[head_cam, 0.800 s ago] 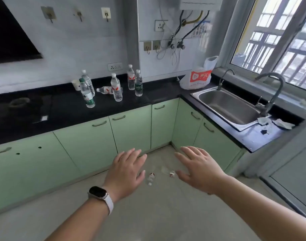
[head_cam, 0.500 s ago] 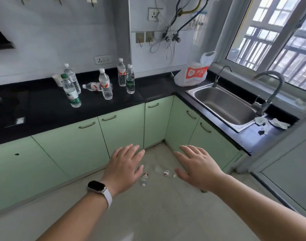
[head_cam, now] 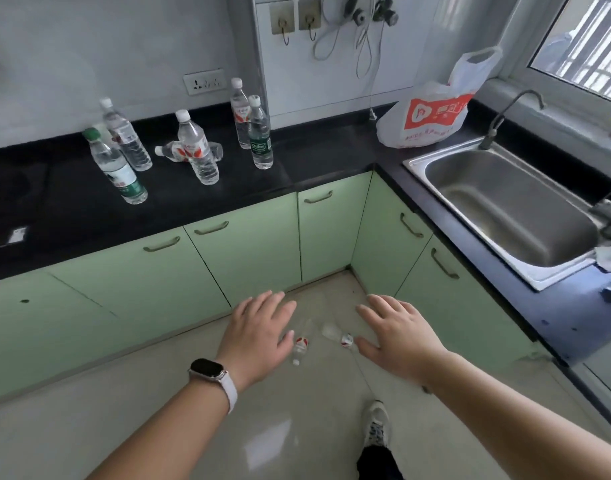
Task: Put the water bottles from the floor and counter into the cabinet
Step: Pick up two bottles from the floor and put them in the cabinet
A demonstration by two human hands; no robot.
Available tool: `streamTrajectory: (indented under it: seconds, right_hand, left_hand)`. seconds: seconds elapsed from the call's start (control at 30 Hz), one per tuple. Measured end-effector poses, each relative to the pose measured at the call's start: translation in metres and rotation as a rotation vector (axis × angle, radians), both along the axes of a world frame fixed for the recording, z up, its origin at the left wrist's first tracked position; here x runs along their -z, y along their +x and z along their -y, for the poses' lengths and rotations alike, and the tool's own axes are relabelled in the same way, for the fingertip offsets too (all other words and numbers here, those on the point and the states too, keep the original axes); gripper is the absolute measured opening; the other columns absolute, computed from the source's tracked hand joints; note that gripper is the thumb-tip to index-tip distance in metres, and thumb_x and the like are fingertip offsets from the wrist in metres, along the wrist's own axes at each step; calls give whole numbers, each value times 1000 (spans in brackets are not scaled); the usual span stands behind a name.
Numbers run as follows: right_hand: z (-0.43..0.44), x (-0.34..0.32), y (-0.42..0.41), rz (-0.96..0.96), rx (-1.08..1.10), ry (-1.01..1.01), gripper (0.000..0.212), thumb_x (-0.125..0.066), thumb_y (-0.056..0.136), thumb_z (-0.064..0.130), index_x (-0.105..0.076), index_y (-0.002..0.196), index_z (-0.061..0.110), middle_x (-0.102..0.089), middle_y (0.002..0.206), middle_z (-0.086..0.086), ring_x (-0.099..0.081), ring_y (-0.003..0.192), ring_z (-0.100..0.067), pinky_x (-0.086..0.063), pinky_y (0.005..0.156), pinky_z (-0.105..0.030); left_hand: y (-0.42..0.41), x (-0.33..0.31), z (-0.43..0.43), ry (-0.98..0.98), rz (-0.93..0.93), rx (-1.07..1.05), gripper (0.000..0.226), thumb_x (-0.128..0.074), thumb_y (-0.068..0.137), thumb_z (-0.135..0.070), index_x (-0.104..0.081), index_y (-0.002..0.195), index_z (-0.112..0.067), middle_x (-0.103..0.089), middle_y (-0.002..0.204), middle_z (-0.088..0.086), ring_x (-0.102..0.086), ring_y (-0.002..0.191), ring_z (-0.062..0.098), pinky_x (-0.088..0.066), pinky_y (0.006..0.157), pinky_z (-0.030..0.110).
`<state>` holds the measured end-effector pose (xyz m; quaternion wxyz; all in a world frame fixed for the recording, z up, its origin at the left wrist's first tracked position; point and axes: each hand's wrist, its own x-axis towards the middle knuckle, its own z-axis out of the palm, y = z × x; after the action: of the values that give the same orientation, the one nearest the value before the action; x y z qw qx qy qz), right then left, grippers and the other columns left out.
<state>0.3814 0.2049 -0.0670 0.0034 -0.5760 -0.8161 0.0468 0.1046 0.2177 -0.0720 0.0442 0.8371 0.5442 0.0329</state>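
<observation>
Left bottle [head_cam: 301,345] and right bottle [head_cam: 340,337], clear, red-labelled, lie on floor [head_cam: 297,427]. Left hand [head_cam: 259,337], right hand [head_cam: 401,337] spread wide, empty. Cabinet [head_cam: 248,258] doors closed.

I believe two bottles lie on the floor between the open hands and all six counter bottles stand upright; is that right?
Not quite: in the head view one red-labelled bottle lies on its side on the counter; the other five stand. The rest holds.
</observation>
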Motion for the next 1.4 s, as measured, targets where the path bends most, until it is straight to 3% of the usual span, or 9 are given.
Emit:
streamTrajectory:
  seconds: [0.17,0.33,0.5,0.63,0.77,0.9,1.07,1.17,1.4]
  right_hand:
    - [-69,44,55,-41,20,-121,54,-50,81,58,-65,116,19,-63,117,-4,-62,109,-27,-51,87,-38]
    - [-122,98,81,-50,15,-251,59,-45,87,56,-54,131,18,-54,132,-5,-51,120,-29,-43,96,-40]
    - [-148,170,81,-104,90,-338,57,-48,83,57,-56,125,18,-55,127,-4,-54,115,-30,-47,89,-41]
    - [-161,245,72,-109,164,-430,58,-51,90,53,-45,138,22,-45,139,-1,-45,125,-27,-40,94,-38]
    - [-173,343,61,-146,270,-458,61,-55,89,51,-46,141,20,-44,143,-2,-45,126,-27,-38,98,-38]
    - [-183,453,55,-104,294,-477,64,-57,89,50,-44,141,16,-44,143,-5,-43,127,-27,-38,103,-42]
    - [-189,586,55,-121,300,-480,66,-55,85,51,-45,136,11,-48,134,-9,-50,117,-30,-46,94,-46]
    - [-194,655,55,-120,309,-468,68,-61,84,50,-43,138,12,-49,134,-9,-51,115,-30,-48,93,-46]
    - [-213,774,63,-107,419,-464,74,-71,83,46,-37,140,14,-49,133,-9,-51,113,-27,-47,92,-42]
  left_hand:
    - [54,31,-54,-89,-19,-91,52,-46,82,-43,-72,118,-18,-70,123,8,-66,113,30,-53,92,44]
    - [90,81,-97,-177,9,-171,53,-46,84,-45,-71,121,-18,-69,124,8,-64,114,30,-54,90,43]
    - [95,155,-129,-254,44,-218,52,-46,84,-43,-71,120,-16,-69,123,10,-65,112,31,-54,88,43]
    - [85,241,-152,-304,68,-237,52,-50,83,-42,-68,123,-15,-69,123,9,-65,110,31,-54,88,42]
    - [73,350,-172,-331,121,-241,49,-50,81,-39,-67,119,-13,-70,114,10,-67,100,34,-55,81,40]
    - [60,473,-176,-403,139,-294,50,-63,88,-32,-61,135,-14,-57,140,17,-57,123,40,-49,95,48]
    - [51,609,-174,-431,115,-273,54,-60,94,-36,-55,143,-13,-50,148,18,-51,130,41,-47,99,53]
    - [49,674,-172,-474,132,-333,61,-62,94,-39,-48,148,-14,-47,151,17,-46,135,39,-42,106,51]
    - [50,785,-183,-455,206,-491,72,-74,86,-39,-45,145,-8,-51,141,20,-50,125,41,-46,97,53]
